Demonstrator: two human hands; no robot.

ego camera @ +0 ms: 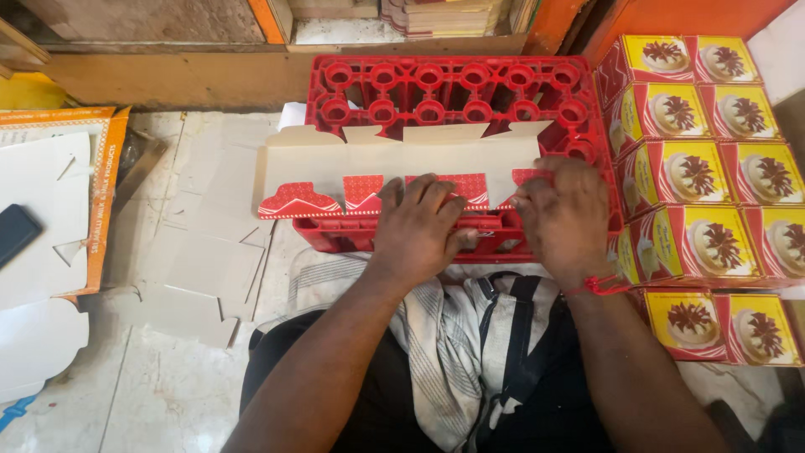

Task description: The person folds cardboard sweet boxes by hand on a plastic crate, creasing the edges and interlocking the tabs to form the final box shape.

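Left hand: your left hand (417, 225) lies palm down, fingers spread and bent, pressing on the lower edge of a flat unfolded carton blank (394, 164). The fingertips rest on its red printed flaps; the hand grips nothing closed, it presses flat.
Right hand: your right hand (563, 214) is curled knuckles up over the right end of the same blank, fingers tucked against its edge. You seem to pinch that end, but the fingertips are hidden, so the grip cannot be told for sure.
Arms: both forearms come up from the bottom of the view and angle inward toward the blank. A red thread (597, 287) circles your right wrist.
Carton blank: white inside face up, with red patterned tabs along its near edge. It lies across the top of a red plastic crate (457, 88), stretching from the crate's left side to your right hand.
Crate: it sits directly in front of you, its top showing rows of round sockets.
Lap: a striped cloth (444, 335) covers your knees, just below the crate.
Right side: a stack of folded red and yellow boxes (713, 159) stands touching the crate.
Left side: more flat white blanks (205, 277) lie on the floor, near a dark phone (15, 233).
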